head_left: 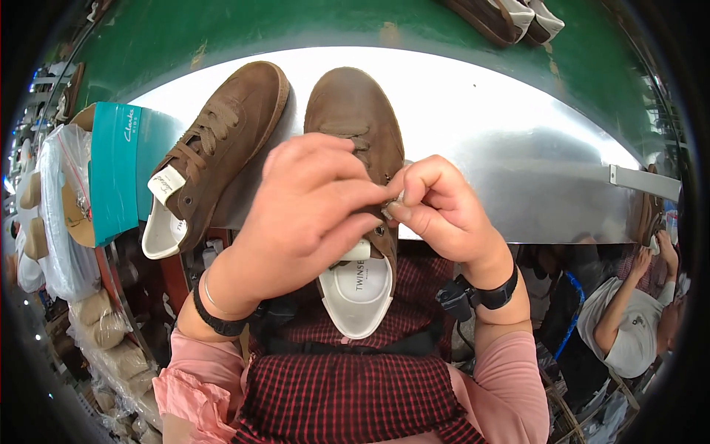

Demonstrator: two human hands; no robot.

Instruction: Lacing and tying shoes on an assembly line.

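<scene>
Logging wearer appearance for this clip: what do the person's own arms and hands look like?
The left hand and right hand are ungloved. Pink sleeves leave the wrists bare. Each wrist has a black wristband; the right carries a small black device. The left also wears a thin bangle.

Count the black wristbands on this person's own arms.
2: one black wristband at the wrist of the left hand, another at the wrist of the right hand.

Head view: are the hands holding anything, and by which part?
Right hand seems to pinch a tiny pale bit at the centre brown shoe; gripped part hidden. Left hand: can't tell.
</scene>
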